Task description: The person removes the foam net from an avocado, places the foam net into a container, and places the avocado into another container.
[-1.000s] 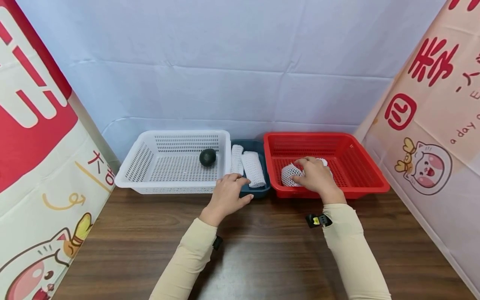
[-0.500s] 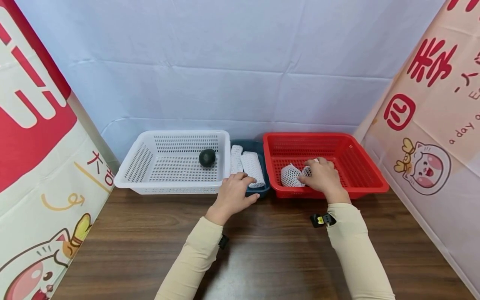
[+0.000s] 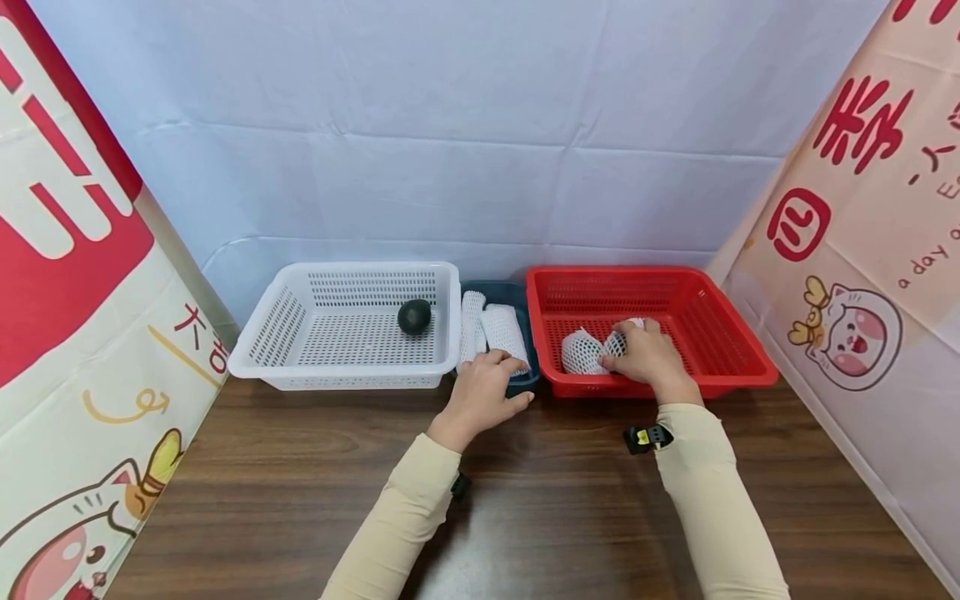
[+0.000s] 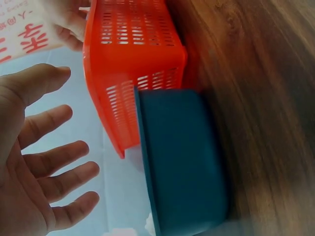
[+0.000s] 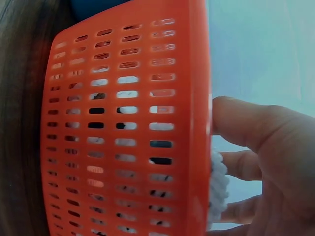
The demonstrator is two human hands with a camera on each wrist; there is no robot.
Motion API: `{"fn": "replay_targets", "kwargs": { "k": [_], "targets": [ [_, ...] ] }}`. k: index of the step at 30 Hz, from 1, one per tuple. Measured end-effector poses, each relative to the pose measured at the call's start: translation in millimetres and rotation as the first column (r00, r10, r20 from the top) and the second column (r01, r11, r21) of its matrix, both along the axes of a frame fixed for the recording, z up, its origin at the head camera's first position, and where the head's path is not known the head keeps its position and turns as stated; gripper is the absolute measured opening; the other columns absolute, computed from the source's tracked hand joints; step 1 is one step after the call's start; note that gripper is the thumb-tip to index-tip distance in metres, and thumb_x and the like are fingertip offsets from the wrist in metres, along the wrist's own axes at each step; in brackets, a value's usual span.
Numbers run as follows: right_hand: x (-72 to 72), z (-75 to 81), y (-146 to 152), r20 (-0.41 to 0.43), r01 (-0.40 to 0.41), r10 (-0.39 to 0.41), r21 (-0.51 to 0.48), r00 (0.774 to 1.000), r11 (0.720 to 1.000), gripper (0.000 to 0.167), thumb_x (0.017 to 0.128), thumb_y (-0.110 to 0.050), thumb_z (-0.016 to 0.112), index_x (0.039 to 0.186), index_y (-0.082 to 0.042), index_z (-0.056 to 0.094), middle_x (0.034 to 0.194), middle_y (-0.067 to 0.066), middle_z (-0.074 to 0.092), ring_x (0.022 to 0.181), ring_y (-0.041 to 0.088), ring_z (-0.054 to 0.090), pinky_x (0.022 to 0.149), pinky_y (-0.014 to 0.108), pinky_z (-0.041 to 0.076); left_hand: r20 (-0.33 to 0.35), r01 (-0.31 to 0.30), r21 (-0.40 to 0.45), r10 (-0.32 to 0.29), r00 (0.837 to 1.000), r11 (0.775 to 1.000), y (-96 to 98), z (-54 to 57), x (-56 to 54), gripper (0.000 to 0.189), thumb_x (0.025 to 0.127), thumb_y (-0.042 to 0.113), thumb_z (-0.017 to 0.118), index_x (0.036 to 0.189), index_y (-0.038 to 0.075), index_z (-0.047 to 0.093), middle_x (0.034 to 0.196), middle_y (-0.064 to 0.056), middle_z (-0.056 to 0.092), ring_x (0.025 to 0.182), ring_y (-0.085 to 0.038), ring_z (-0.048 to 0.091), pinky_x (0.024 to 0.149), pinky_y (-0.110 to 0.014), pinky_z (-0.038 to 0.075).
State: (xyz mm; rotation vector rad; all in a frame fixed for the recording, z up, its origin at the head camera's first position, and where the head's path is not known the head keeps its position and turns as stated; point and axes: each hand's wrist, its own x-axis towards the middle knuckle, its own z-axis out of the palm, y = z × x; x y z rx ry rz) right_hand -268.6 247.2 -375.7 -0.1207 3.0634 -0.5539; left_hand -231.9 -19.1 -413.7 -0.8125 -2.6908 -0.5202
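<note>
My right hand [image 3: 647, 358] reaches into the red basket [image 3: 738, 350], its fingers bent round an avocado in a white foam net [image 3: 615, 344]. In the right wrist view the white foam net [image 5: 216, 189] shows beside the fingers, behind the basket wall. Left of it in the basket lies another foam-netted fruit [image 3: 581, 352]. My left hand [image 3: 483, 396], fingers spread and holding nothing, hovers at the front of the blue bin [image 3: 534, 367]. In that bin lie white foam net sleeves [image 3: 504, 333]. A bare dark green avocado [image 3: 414, 317] rests in the white basket [image 3: 345, 371].
The blue bin stands between the two baskets, close against both. All three stand on a brown wooden table [image 3: 540, 517], in front of a pale cloth backdrop [image 3: 450, 192]. Printed cloths hang at both sides.
My right hand has shifted slightly right inside the red basket, showing more of the two netted fruits. My left hand has drifted right, from beside the white basket to the front of the blue bin.
</note>
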Motion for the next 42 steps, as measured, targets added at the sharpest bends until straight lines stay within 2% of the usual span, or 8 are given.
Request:
{"fn": "replay_targets", "kwargs": {
  "k": [7, 15, 28, 36, 42],
  "targets": [
    [-5.6, -13.2, 3, 0.054, 0.015, -0.013, -0.047, 0.998, 0.999, 0.073, 0.077, -0.029, 0.072, 0.136, 0.000, 0.040, 0.125, 0.036, 0.032, 0.105, 0.050, 0.040, 0.087, 0.063, 0.035, 0.007, 0.006, 0.003, -0.006, 1.000, 1.000, 5.1, -7.3, 0.0, 0.040, 0.082, 0.040, 0.068, 0.114, 0.016, 0.065, 0.110, -0.004, 0.059, 0.094, -0.021, 0.055, 0.073, -0.040, 0.046],
    [-6.5, -22.7, 2, -0.018, 0.047, -0.048, -0.045, 0.999, 0.998, 0.060, 0.079, -0.023, 0.068, 0.130, -0.002, 0.045, 0.121, 0.035, 0.037, 0.101, 0.050, 0.043, 0.085, 0.060, 0.037, 0.030, -0.008, -0.013, 0.009, 1.000, 1.000, 6.5, -11.0, -0.7, 0.040, 0.082, 0.041, 0.067, 0.116, 0.019, 0.065, 0.111, -0.003, 0.059, 0.096, -0.021, 0.055, 0.073, -0.039, 0.046],
    [-7.6, -24.9, 3, -0.026, 0.062, -0.064, -0.064, 0.998, 0.996, 0.060, 0.078, -0.023, 0.068, 0.131, -0.005, 0.045, 0.124, 0.034, 0.034, 0.102, 0.052, 0.042, 0.086, 0.063, 0.035, 0.029, 0.005, 0.010, -0.005, 1.000, 1.000, 7.7, -10.0, -1.0, 0.039, 0.082, 0.040, 0.068, 0.113, 0.017, 0.065, 0.110, -0.004, 0.059, 0.096, -0.020, 0.055, 0.073, -0.040, 0.047],
    [-5.2, -19.2, 3, -0.047, 0.026, -0.030, -0.081, 0.998, 0.996, 0.059, 0.080, -0.022, 0.066, 0.132, -0.005, 0.045, 0.128, 0.035, 0.032, 0.106, 0.054, 0.039, 0.086, 0.063, 0.035, 0.016, 0.012, 0.042, -0.013, 1.000, 0.999, 5.0, 0.1, -1.5, 0.038, 0.082, 0.039, 0.068, 0.113, 0.016, 0.066, 0.110, -0.003, 0.060, 0.094, -0.018, 0.056, 0.073, -0.038, 0.047],
    [-2.8, -5.8, 1, -0.125, 0.000, -0.012, -0.096, 0.992, 0.995, 0.057, 0.079, -0.020, 0.066, 0.131, -0.005, 0.048, 0.129, 0.035, 0.033, 0.110, 0.055, 0.036, 0.088, 0.064, 0.033, -0.002, 0.008, 0.065, -0.008, 1.000, 0.998, 5.1, 15.1, -2.8, 0.038, 0.083, 0.039, 0.068, 0.113, 0.016, 0.065, 0.110, -0.004, 0.060, 0.094, -0.018, 0.057, 0.073, -0.039, 0.047]
  ]
}}
